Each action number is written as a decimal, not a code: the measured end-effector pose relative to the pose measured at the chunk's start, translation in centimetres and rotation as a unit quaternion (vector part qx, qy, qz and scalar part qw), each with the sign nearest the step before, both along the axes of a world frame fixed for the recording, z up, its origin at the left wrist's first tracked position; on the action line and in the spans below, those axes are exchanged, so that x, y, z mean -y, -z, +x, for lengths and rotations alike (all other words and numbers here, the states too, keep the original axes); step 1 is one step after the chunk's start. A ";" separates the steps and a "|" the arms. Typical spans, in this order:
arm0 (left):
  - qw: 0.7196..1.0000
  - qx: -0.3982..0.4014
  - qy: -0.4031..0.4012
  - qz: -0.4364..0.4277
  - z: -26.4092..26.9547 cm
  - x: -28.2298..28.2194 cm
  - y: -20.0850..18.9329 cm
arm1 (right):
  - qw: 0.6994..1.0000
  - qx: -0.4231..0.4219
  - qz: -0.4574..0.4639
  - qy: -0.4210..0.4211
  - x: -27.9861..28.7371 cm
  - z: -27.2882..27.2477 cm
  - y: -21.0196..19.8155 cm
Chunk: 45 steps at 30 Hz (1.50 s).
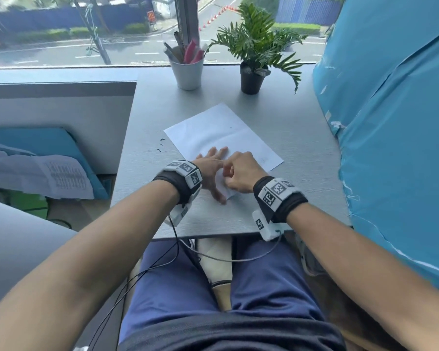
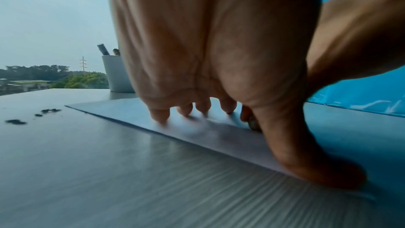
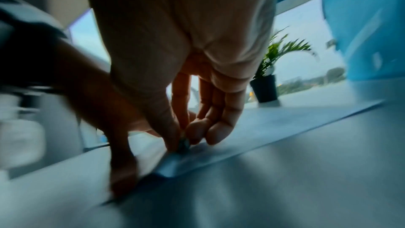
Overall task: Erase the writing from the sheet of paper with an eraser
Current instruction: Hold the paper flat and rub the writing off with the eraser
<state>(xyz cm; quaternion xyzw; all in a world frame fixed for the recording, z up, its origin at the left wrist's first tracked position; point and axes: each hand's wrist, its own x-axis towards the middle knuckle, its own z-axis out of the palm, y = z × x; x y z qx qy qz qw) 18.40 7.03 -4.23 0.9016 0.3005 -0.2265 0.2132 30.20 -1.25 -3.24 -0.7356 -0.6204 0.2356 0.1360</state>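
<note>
A white sheet of paper (image 1: 221, 133) lies at a slant on the grey desk (image 1: 302, 138). My left hand (image 1: 211, 163) lies flat on its near part, fingers spread and straight, thumb pressing at the near edge (image 2: 324, 176). My right hand (image 1: 240, 173) is curled just to its right and pinches a small dark eraser (image 3: 183, 143) down on the sheet (image 3: 263, 124). The eraser (image 2: 253, 124) also shows small past the left thumb. The paper's near corner buckles up a little under the rubbing. I cannot make out any writing under the hands.
Dark eraser crumbs (image 1: 160, 145) lie on the desk left of the sheet. At the back stand a white cup of pens (image 1: 186, 72) and a potted plant (image 1: 251, 77). A blue wrapped bulk (image 1: 390, 122) crowds the desk's right side. The window is behind.
</note>
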 end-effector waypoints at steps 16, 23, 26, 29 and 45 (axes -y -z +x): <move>0.993 -0.095 0.016 0.063 1.0 0.0 -0.5 | 1.000 -0.020 0.018 0.007 -0.4 3.0 -0.4; 0.992 -0.106 0.011 0.071 1.2 0.4 -0.7 | 0.996 -0.028 -0.032 -0.080 1.4 0.2 -0.1; 0.992 -0.102 0.013 0.070 0.9 0.3 -0.7 | 1.000 -0.006 0.010 0.019 -0.6 3.9 -0.7; 0.992 -0.103 0.012 0.077 1.1 0.5 -0.5 | 0.999 0.020 0.030 0.020 0.0 2.6 -0.7; 0.991 -0.114 0.013 0.072 1.3 0.6 -0.6 | 0.995 -0.016 -0.046 -0.088 1.7 0.5 -1.0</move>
